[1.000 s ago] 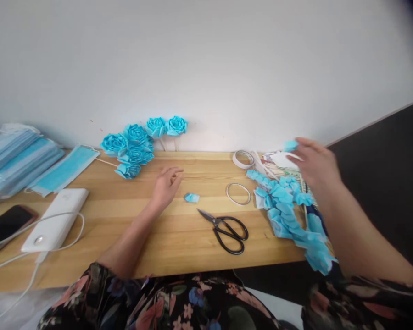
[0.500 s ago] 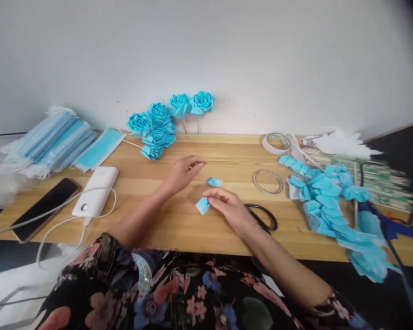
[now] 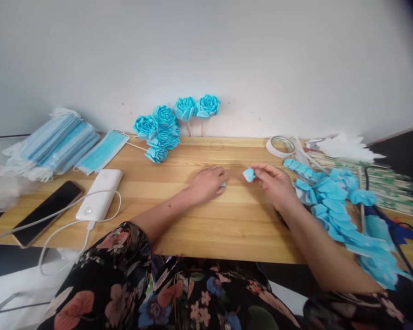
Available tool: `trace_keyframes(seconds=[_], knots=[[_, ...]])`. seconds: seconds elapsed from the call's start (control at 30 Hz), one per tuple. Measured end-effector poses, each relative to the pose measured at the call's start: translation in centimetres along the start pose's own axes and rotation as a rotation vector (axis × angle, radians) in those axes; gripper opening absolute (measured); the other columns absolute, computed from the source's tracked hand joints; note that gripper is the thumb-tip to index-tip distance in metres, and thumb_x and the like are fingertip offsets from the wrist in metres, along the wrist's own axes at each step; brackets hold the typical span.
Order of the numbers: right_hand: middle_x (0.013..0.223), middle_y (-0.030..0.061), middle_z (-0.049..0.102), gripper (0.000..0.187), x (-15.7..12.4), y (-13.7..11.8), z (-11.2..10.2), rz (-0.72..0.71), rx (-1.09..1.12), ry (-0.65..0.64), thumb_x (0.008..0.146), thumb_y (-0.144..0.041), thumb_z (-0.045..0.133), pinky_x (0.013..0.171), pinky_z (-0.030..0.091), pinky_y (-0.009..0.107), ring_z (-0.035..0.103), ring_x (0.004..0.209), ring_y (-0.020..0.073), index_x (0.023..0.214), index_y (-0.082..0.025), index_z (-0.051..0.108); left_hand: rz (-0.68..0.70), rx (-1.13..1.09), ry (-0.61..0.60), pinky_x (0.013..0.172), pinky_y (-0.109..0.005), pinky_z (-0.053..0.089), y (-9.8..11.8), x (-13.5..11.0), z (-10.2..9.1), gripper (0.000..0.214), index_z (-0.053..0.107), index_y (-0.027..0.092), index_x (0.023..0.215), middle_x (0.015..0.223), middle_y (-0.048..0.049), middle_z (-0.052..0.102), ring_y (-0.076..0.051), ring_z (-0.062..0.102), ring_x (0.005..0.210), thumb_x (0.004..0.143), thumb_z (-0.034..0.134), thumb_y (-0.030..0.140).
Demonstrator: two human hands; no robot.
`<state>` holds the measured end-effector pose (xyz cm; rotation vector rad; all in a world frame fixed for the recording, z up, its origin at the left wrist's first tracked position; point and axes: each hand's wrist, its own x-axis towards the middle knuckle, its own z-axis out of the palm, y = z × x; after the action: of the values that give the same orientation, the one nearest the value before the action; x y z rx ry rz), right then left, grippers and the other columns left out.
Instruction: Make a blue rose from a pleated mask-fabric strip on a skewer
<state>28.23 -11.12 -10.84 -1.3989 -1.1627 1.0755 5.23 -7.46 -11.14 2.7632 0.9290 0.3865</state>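
My right hand [image 3: 277, 187] pinches a small light-blue fabric petal [image 3: 249, 174] between thumb and fingers, just above the wooden table on the right of centre. My left hand [image 3: 208, 184] lies low over the table with its fingers curled down on a second blue petal [image 3: 223, 185]. Only a sliver of that petal shows under the fingertips. Right of my right hand lie strings of gathered blue petals [image 3: 333, 201]. A roll of white tape [image 3: 281, 146] sits behind them. Finished blue fabric roses [image 3: 165, 117] on sticks stand and lie at the back.
On the left are a stack of blue face masks [image 3: 53, 145], a single mask [image 3: 103, 151], a phone [image 3: 48, 213] and a white power bank [image 3: 99, 195] with a cable. Green-and-white strips [image 3: 388, 183] and white scraps [image 3: 347, 146] lie at the right.
My right hand has moved right and away from me with its petal, now over the tape ring and black scissors-like handles. My left hand has come right and down onto the other petal.
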Motion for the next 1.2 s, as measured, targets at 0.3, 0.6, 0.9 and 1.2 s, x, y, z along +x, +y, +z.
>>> trace_keyframes(seconds=[0.3,0.6,0.9,1.2], knots=[[0.087,-0.0005,0.071,0.029,5.0,-4.9,6.4,-0.005,0.370,-0.097,0.069,-0.036,0.073,0.069,0.056,0.027,0.065,0.079,0.0132,0.095,-0.026,0.067,-0.465,-0.269,0.334,0.079,-0.030,0.048,-7.8,-2.3,-3.3,0.020,0.071,0.016,0.090,0.094,-0.0082,0.072,-0.021,0.064,0.086,0.083,0.053,0.019],[0.084,0.0017,0.074,0.029,4.8,-1.0,7.5,0.049,0.236,-0.273,0.069,-0.044,0.075,0.067,0.053,0.028,0.066,0.071,0.0140,0.089,-0.022,0.071,-0.560,-0.831,0.424,0.058,-0.022,0.044,-5.3,-2.4,-3.3,0.032,0.070,0.014,0.091,0.078,-0.0033,0.070,-0.011,0.054,0.060,0.084,0.056,0.042],[0.106,0.0056,0.074,0.021,2.3,-2.7,8.8,-0.390,-0.346,-0.422,0.087,-0.036,0.056,0.093,0.045,0.038,0.065,0.101,0.0228,0.091,-0.023,0.072,-0.515,-0.768,0.562,0.072,-0.026,0.050,-3.8,-3.4,-2.7,0.034,0.069,0.014,0.105,0.099,-0.0086,0.073,-0.018,0.064,0.084,0.090,0.053,0.040],[0.080,0.0005,0.062,0.017,0.2,-3.3,11.0,-0.286,-0.262,-0.472,0.081,-0.039,0.058,0.070,0.043,0.030,0.054,0.072,0.0155,0.081,-0.022,0.056,-0.341,-0.526,0.699,0.087,-0.030,0.049,-2.2,-3.4,-3.1,0.028,0.069,0.017,0.107,0.109,-0.0104,0.069,-0.021,0.063,0.103,0.095,0.050,0.033]])
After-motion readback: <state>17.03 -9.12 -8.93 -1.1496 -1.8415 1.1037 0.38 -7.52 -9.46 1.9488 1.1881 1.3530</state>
